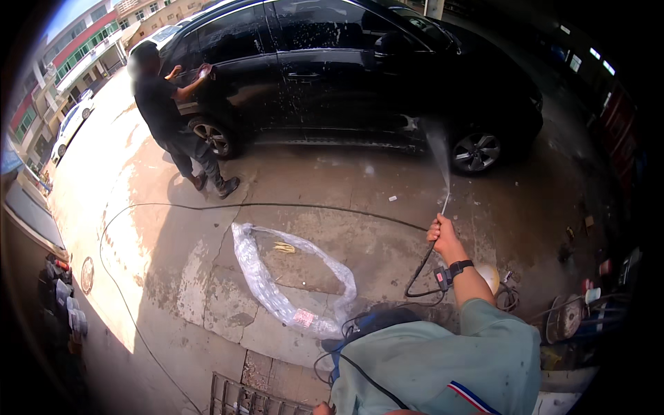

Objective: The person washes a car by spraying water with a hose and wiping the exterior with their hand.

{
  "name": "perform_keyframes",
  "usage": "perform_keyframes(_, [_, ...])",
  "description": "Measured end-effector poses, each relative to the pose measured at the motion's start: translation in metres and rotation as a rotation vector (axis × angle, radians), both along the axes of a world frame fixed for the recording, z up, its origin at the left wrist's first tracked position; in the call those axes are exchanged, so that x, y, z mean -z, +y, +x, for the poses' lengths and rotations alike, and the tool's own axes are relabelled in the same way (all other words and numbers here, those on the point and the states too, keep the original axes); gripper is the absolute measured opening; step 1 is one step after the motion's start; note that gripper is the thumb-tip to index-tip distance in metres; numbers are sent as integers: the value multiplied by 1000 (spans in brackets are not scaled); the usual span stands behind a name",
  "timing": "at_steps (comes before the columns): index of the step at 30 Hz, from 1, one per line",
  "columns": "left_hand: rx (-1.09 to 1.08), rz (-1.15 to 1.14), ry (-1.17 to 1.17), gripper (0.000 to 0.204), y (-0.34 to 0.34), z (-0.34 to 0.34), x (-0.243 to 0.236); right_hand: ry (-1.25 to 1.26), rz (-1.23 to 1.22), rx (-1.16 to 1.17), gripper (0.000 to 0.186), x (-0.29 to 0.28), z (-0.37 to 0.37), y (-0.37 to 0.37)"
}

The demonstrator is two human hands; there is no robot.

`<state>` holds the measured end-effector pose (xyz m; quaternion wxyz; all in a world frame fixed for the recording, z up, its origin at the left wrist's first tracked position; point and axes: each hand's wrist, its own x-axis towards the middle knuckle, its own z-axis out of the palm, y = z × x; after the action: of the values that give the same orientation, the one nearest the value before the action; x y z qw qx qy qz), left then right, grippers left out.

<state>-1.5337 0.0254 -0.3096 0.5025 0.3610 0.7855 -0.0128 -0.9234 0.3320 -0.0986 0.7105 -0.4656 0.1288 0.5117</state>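
My right hand is closed around the grip of a pressure washer gun, its thin lance pointing away from me. A fan of water leaves the tip and strikes the lower side of a black car, just behind its front wheel. White foam streaks mark the doors and windows. From the grip a dark hose hangs in a loop. Only a small part of my left hand shows at the lower edge; its fingers are mostly hidden.
A co-worker in dark clothes stands at the car's rear, hands near its side. A long hose curves over the wet concrete. Clear plastic wrapping lies before me, beside yellowish gloves. A metal grate lies near my feet.
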Motion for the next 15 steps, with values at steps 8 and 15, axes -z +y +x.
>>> perform_keyframes(8, [100, -57, 190, 34, 132, -104, 1, -137, 27, -95, 36, -100, -35, -51])
perform_keyframes(15, [94, 265, 127, 30, 240, -86, 14, -383, -13, 27, 42, -147, -36, -51])
